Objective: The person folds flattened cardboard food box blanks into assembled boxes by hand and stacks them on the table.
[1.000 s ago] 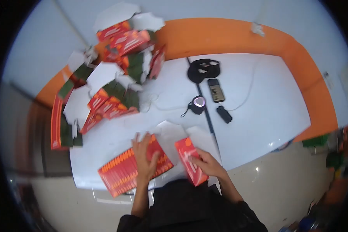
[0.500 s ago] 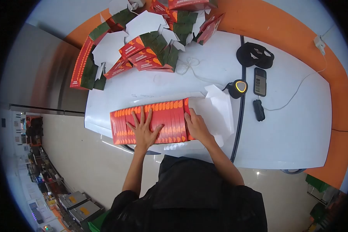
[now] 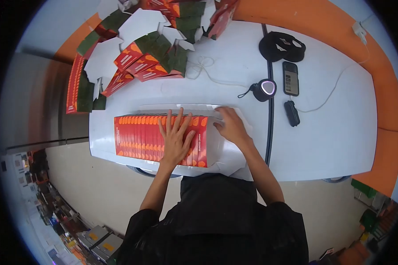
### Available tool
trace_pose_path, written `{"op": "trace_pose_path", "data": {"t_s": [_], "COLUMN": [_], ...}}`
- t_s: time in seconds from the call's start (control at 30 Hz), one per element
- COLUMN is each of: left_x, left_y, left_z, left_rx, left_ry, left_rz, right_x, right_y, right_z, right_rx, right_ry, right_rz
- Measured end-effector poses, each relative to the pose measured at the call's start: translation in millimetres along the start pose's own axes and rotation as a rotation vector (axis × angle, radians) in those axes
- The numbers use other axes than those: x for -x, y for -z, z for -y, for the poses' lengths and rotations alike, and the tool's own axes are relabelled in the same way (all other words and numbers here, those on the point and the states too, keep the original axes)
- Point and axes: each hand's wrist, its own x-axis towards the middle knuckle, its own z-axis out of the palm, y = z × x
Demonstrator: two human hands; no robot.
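A tight row of red and orange printed cartons (image 3: 139, 139) lies on the white table, with white card flaps (image 3: 227, 154) spreading out at its right end. My left hand (image 3: 176, 139) rests flat across the tops of the cartons towards the right, fingers spread. Beside the row's right end, my right hand (image 3: 233, 127) is over the white flaps, thumb and forefinger apart and fingers slightly curved. Its fingertips are near the flap edge; whether they touch it is hard to see.
More red and green cartons with white flaps (image 3: 141, 26) are heaped at the back left. To the right lie a round black speaker (image 3: 265, 90), a phone (image 3: 290, 78), a small black device (image 3: 292, 113) and a black mask-like item (image 3: 281, 47). A white cable (image 3: 336, 90) crosses the table.
My left hand has slid right along the cartons. My right hand has moved off the end carton onto the white flaps, and that carton's printed face now lies flush with the row.
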Motion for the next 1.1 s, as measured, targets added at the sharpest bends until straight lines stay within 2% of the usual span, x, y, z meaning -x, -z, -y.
{"op": "trace_pose_path", "data": {"t_s": [0.03,0.13,0.33,0.53,0.63,0.83,0.93,1.1], "left_x": [-1,-7,-9,-11,-11,-12,-10,-8], "left_y": [-10,-14,-10,-10,-9,-14,-15,-24], "left_z": [1,-1,-4,-4,-3,-2,-3,1], "left_rx": [-0.002,-0.003,0.028,-0.001,-0.009,-0.011,-0.041,-0.105], "left_ry": [-0.029,-0.061,-0.049,-0.082,-0.091,-0.083,-0.08,-0.115], "left_rz": [0.004,-0.016,-0.034,-0.044,-0.035,-0.038,-0.018,-0.055], "right_x": [-4,-13,-29,-31,-30,13,75,135], "right_y": [-7,-23,-7,-40,-51,-13,19,-42], "right_z": [-9,-23,-22,-34,-25,10,18,15], "right_rx": [0.121,0.165,0.239,0.029,-0.11,-0.064,-0.106,0.063], "right_ry": [0.079,0.006,0.036,0.093,-0.108,-0.035,-0.126,0.104], "right_rz": [0.055,0.287,0.48,0.287,0.196,-0.042,0.645,0.521]}}
